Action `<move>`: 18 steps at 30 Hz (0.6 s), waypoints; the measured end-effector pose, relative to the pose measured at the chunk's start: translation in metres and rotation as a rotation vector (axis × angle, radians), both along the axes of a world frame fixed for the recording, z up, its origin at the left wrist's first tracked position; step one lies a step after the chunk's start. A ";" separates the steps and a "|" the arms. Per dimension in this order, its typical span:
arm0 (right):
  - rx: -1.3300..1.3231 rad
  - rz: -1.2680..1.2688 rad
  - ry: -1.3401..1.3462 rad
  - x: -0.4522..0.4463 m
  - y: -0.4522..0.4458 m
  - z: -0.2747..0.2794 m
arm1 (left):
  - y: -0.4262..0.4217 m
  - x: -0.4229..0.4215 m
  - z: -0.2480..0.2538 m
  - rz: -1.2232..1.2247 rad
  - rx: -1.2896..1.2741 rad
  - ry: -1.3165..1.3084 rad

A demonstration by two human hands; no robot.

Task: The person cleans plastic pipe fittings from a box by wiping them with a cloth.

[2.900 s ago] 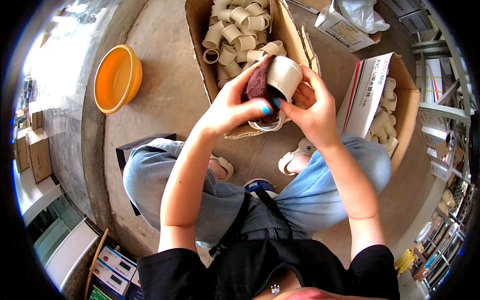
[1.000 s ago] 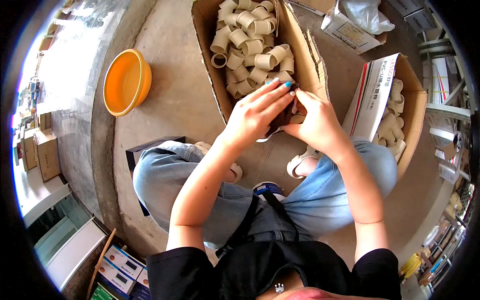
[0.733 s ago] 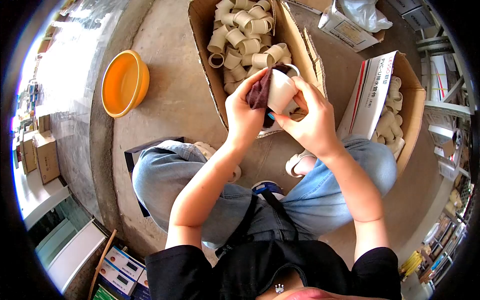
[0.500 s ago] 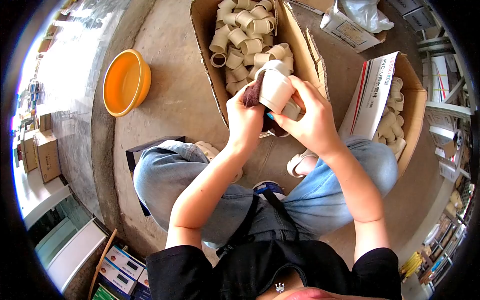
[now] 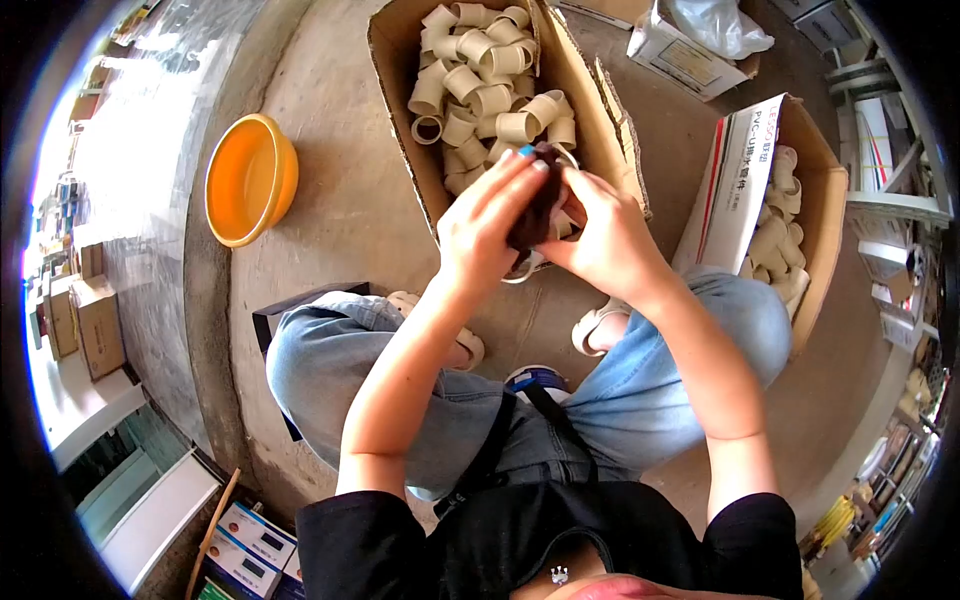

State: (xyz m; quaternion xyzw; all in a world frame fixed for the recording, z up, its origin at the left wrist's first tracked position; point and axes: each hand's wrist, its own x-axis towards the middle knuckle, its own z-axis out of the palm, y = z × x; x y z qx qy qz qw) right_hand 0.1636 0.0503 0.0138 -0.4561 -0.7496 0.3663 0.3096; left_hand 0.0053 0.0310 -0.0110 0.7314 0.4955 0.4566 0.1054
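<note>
My left hand (image 5: 487, 225) is closed round a dark maroon cloth (image 5: 537, 205), pressing it over a pale pipe fitting (image 5: 524, 270). The cloth and my fingers cover most of the fitting; parts of its rim show above and below. My right hand (image 5: 605, 232) grips the same fitting from the right side, thumb and fingers curled on it. Both hands are over the near end of an open cardboard box (image 5: 402, 130) that holds many beige pipe fittings (image 5: 490, 99).
An orange basin (image 5: 250, 180) stands on the floor at the left. On the right is a printed carton (image 5: 727, 190) with more fittings. Farther back is a white box (image 5: 683, 55) with a plastic bag. A metal shelf (image 5: 897, 203) lines the right edge.
My left hand has turned over so that its back and the cloth now cover the fitting, which was plainly visible half a second ago. The fitting remains between both hands.
</note>
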 end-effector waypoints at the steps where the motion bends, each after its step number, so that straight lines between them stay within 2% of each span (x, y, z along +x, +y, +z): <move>1: -0.019 0.007 -0.004 -0.001 0.000 0.005 | 0.000 0.003 0.000 0.068 -0.055 -0.118; 3: 0.074 -0.008 0.014 -0.001 -0.001 0.005 | -0.002 0.010 0.007 0.167 -0.263 -0.389; 5: 0.186 -0.033 0.032 -0.003 -0.002 0.001 | -0.001 0.013 0.007 0.153 -0.390 -0.619; 8: 0.170 -0.085 0.139 -0.004 -0.004 0.000 | 0.005 0.009 0.006 0.060 -0.546 -0.857; 9: 0.017 -0.086 0.260 -0.006 -0.005 -0.001 | 0.007 0.006 0.006 0.031 -0.605 -0.914; 12: -0.210 -0.104 0.578 -0.016 -0.005 -0.019 | 0.011 0.002 0.004 0.064 -0.473 -0.550; 16: 0.086 -0.102 0.071 -0.014 -0.001 -0.004 | 0.007 0.002 0.006 0.103 -0.184 0.008; 17: 0.186 -0.087 -0.069 -0.013 -0.001 0.000 | 0.008 -0.003 -0.004 0.050 -0.122 0.089; 18: 0.162 -0.084 -0.084 -0.012 -0.001 -0.002 | 0.007 -0.003 -0.004 0.048 -0.111 0.148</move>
